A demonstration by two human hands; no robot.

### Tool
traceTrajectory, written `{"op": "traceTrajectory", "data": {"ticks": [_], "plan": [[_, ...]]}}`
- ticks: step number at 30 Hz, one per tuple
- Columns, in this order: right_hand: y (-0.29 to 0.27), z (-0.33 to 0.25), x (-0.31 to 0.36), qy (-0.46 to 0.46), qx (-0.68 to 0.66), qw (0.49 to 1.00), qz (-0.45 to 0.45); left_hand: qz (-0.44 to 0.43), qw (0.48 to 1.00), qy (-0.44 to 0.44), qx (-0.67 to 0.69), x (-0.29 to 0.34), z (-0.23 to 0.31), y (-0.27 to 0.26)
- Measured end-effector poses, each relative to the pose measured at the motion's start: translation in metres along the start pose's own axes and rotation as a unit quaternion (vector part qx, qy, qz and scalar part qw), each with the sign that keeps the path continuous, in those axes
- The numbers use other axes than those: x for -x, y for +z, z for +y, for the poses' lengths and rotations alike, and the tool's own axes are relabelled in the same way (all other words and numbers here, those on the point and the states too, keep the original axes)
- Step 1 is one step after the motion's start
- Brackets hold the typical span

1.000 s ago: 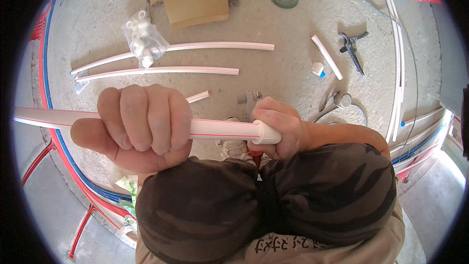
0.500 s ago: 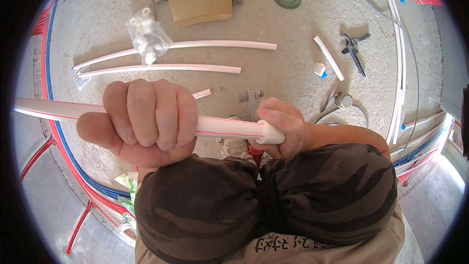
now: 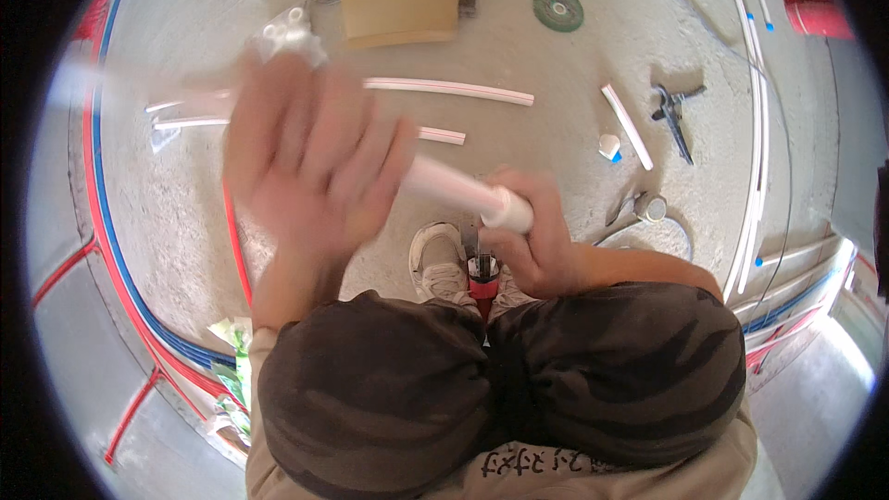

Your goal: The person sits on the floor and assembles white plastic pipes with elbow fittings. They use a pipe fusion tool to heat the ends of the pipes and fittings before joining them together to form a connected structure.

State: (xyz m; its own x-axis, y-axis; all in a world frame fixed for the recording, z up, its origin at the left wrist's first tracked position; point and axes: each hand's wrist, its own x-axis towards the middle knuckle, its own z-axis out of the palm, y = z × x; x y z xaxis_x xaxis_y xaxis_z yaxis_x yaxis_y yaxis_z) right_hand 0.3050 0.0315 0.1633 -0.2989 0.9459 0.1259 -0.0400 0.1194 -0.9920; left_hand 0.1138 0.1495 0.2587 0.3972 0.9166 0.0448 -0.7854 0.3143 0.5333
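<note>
The grey floor [image 3: 519,143] was bare and rough, with a box [image 3: 398,17] of odds and ends at 12 o'clock. The white pipe [image 3: 454,187] with a thin pink line was up in the person's hands, across the middle, slanting from 10 o'clock down toward 3 o'clock. The left hand [image 3: 319,153], at 10 o'clock, was wrapped round the pipe with its fingers curled, though it looked blurry. The right hand [image 3: 537,222], at 3 o'clock, was curled round the white cap [image 3: 508,211] on the pipe's near end.

On the floor, a clear bag [image 3: 287,32] of white bits lay at 11 o'clock, partly hidden by the left hand. A green wheel [image 3: 558,9] lay flat at 1 o'clock. At 2 o'clock, a short pipe [image 3: 627,127] lay near a black tool [image 3: 676,120]. The person's shoe [image 3: 435,255] was just below the middle, at 6 o'clock.
</note>
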Motion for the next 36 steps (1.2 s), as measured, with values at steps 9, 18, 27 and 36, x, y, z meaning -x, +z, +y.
{"op": "traceTrajectory", "data": {"ticks": [9, 18, 27, 36], "plan": [[0.028, -0.018, -0.001, 0.171, -0.259, 0.950, 0.044, 0.125, 0.984, -0.120, -0.043, -0.060, -0.039, -0.027], [0.030, -0.019, 0.013, 0.130, -0.210, 0.962, 0.116, 0.183, 0.976, -0.099, -0.064, -0.046, -0.048, 0.010], [0.028, -0.020, 0.017, 0.084, -0.181, 0.976, 0.085, 0.143, 0.979, -0.028, -0.140, -0.031, -0.036, 0.039], [0.030, -0.018, 0.007, 0.213, -0.314, 0.924, 0.059, 0.179, 0.942, -0.023, -0.282, -0.038, -0.050, 0.024]]}}
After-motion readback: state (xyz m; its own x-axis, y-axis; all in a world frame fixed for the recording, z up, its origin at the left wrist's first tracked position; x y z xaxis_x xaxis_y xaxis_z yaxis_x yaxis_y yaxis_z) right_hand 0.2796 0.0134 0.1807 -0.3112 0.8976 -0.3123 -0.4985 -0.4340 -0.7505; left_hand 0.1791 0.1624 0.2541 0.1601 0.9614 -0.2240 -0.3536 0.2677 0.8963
